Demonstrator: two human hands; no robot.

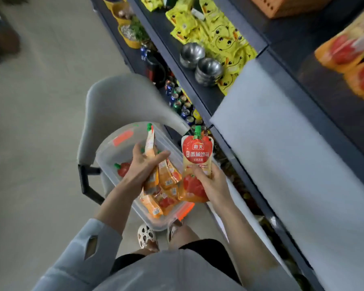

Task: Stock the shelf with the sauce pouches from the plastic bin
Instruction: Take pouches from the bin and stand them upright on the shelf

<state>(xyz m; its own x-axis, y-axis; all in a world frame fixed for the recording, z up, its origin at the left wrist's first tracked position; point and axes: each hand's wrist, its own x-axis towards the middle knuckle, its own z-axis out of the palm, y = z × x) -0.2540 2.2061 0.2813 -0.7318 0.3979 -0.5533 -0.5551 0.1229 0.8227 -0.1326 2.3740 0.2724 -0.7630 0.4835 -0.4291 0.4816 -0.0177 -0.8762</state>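
Observation:
A clear plastic bin (111,152) with orange latches sits on a grey chair and holds several orange-and-red sauce pouches (166,181). My right hand (212,183) grips one red tomato sauce pouch (197,156) by its lower half, upright with its green cap up, just right of the bin. My left hand (143,164) is inside the bin, its fingers around an upright pouch (150,143) with a green cap. More of the same orange pouches (345,53) stand on the dark shelf (324,85) at the upper right.
The grey chair (118,97) carries the bin. A white panel (282,131) lies along the shelf's front. Steel bowls (200,61) and yellow packets (219,36) fill the shelf to the left; cans (181,103) stand on a lower level. My feet are below the bin.

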